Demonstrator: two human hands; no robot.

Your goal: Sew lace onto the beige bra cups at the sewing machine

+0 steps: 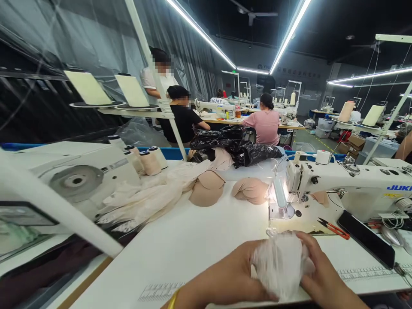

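A bunched white bundle [280,264], blurred and seemingly of thin fabric or plastic, is gripped between both hands at the table's front edge. My left hand [238,272] is wrapped around its left side, and a yellow band shows at the wrist. On the bundle's right side my right hand [317,270] presses with curled fingers. Just beyond the hands stands a white sewing machine [347,184] with its lamp [279,193] lit over the needle plate. Beige moulded bra cups [207,189] lie on the table, and a second beige pile [250,190] rests close to the needle.
Orange-handled thread snips [334,228] and a black phone [367,238] lie right of my hands. Pale sheer fabric [151,197] trails along the left beside thread cones [149,162]. Black plastic bags [238,143] sit at the back. Co-workers [265,122] are beyond the table.
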